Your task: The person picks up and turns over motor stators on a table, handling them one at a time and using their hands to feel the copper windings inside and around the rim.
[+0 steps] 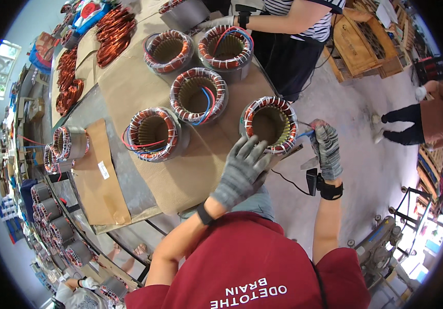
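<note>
At the right corner of the table stands a motor stator (270, 121), a grey ring with orange-red windings laced in white cord. My left hand (239, 172), in a grey striped glove, is open, its fingers spread against the stator's near left rim. Blue and dark lead wires (305, 133) run out from the stator's right side. My right hand (327, 149), gloved the same way, is closed on these wires just off the table edge. The ends of the wires are hidden in its fingers.
Several more stators (199, 96) stand to the left on brown cardboard (180, 180). Copper coil bundles (115, 36) lie at the far left. Across the table, a co-worker's gloved hand (216, 23) touches another stator (185, 14). Wooden crates (363, 44) are beyond on the right.
</note>
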The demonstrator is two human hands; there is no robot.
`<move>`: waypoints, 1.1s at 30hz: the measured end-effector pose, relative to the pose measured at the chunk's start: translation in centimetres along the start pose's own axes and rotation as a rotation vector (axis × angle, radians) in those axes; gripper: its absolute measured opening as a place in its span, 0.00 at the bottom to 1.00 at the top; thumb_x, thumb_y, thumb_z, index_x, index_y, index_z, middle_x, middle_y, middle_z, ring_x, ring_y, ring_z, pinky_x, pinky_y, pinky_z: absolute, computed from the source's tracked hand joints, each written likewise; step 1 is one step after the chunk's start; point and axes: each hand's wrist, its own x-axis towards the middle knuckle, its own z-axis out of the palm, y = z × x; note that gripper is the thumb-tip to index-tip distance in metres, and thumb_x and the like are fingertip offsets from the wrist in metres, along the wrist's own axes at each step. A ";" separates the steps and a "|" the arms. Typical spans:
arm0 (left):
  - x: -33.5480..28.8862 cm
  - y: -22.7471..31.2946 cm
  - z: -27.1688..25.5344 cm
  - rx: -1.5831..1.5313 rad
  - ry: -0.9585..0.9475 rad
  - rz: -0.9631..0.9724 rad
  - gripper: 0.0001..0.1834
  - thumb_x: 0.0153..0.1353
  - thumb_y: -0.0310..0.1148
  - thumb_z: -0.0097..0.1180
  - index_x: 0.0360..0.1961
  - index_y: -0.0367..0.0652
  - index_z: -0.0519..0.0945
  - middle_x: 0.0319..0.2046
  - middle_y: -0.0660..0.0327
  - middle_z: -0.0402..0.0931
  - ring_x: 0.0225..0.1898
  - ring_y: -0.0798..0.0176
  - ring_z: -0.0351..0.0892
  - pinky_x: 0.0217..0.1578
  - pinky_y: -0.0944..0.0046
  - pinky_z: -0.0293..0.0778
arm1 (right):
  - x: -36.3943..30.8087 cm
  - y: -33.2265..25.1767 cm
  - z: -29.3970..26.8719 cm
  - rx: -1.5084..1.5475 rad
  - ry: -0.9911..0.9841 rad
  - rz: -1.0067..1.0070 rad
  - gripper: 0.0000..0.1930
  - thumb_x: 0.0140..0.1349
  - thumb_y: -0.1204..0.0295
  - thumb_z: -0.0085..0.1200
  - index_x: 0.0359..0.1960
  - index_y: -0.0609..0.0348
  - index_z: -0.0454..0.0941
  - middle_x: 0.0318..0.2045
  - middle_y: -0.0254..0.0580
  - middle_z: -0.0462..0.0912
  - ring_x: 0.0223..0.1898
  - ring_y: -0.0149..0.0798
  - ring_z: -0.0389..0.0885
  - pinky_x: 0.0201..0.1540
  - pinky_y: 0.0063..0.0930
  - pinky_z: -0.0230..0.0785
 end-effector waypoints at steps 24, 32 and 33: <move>-22.2 -2.1 -4.7 0.070 0.105 -0.619 0.15 0.47 0.27 0.53 0.39 0.45 0.75 0.43 0.57 0.72 0.49 0.51 0.67 0.53 0.51 0.58 | 2.4 1.5 5.7 -1.224 0.591 -0.511 0.16 0.54 0.59 0.51 0.32 0.61 0.76 0.33 0.51 0.78 0.37 0.52 0.75 0.41 0.38 0.67; -26.9 -2.4 -7.0 0.109 0.145 -0.752 0.14 0.48 0.29 0.52 0.40 0.44 0.75 0.43 0.56 0.72 0.49 0.50 0.67 0.53 0.53 0.59 | 1.3 2.8 1.4 -1.051 0.082 -0.558 0.17 0.57 0.63 0.46 0.42 0.62 0.74 0.38 0.49 0.78 0.38 0.47 0.76 0.44 0.35 0.67; -27.7 -2.8 -7.6 0.067 0.130 -0.792 0.15 0.49 0.30 0.52 0.40 0.44 0.75 0.43 0.56 0.72 0.49 0.50 0.67 0.53 0.54 0.60 | -0.2 2.8 1.5 -1.019 0.103 -0.577 0.16 0.58 0.63 0.46 0.42 0.62 0.74 0.39 0.49 0.78 0.39 0.47 0.76 0.44 0.35 0.66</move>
